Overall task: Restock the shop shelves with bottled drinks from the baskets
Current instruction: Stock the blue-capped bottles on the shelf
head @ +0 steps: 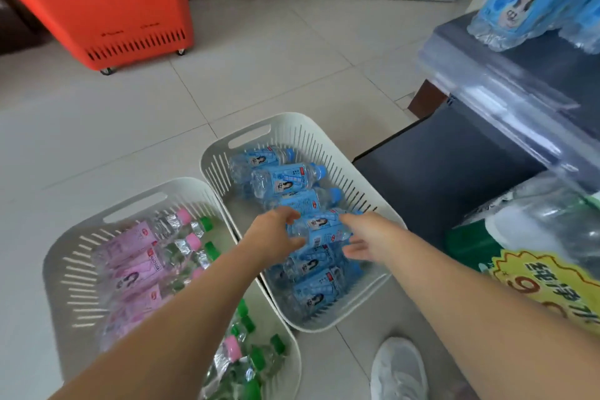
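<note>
1. A white sneaker (399, 367) stands on the pale tiled floor (113, 140).
2. The white slotted plastic basket on the left (65, 256) holds pink-labelled clear bottles (133, 256) lying flat, mixed with green-capped clear bottles (256, 357).
3. Just beside it, the white slotted plastic basket on the right (285, 127) holds rows of blue-labelled water bottles (279, 182); each label carries a small portrait and a red mark (the print is too blurred to read).
4. Over this basket the left hand (276, 237) grips the base end of one blue-labelled bottle (319, 227), and the right hand (363, 237) curls round its cap end.
5. At right, a yellow starburst price tag (539, 282) shows a red "9" on green-wrapped bottle packs (467, 240).
6. Above, more blue-labelled standing bottles (519, 0) sit on the dark shop shelf (487, 42).
7. Farthest off stands an orange wheeled plastic shopping basket (97, 3).
</note>
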The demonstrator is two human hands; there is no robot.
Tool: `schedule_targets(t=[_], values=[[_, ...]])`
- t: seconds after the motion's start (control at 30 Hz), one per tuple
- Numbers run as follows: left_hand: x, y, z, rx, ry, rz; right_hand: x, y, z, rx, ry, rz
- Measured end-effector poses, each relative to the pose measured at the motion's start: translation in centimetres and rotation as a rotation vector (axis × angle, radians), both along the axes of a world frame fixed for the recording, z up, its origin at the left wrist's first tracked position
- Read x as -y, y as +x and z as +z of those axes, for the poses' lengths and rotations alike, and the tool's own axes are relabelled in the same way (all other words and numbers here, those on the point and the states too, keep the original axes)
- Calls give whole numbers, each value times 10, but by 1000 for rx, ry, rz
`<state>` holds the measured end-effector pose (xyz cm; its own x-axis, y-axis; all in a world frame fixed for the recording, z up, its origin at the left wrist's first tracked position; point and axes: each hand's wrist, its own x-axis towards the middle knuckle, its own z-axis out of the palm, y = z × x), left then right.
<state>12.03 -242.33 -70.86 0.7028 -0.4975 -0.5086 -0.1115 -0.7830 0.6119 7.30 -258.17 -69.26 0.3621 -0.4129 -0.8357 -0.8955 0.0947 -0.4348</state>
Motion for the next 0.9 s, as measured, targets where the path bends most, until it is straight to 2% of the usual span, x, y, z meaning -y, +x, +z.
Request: schedule_targets(t=[0.17,0.33,0.5,0.7,0.9], values=[[0,15,-20,-23,23,33,-22,14,-44,-62,212,-344],[6,18,-34,-32,-14,114,-30,26,-61,31,362,-530],[10,23,-41,38,36,243,-32,20,-77,114,348,-537],[18,25,-46,-76,68,336,-26,11,-80,156,282,-471],[29,27,-48,-354,-255,755,-20,0,-84,170,325,-433]])
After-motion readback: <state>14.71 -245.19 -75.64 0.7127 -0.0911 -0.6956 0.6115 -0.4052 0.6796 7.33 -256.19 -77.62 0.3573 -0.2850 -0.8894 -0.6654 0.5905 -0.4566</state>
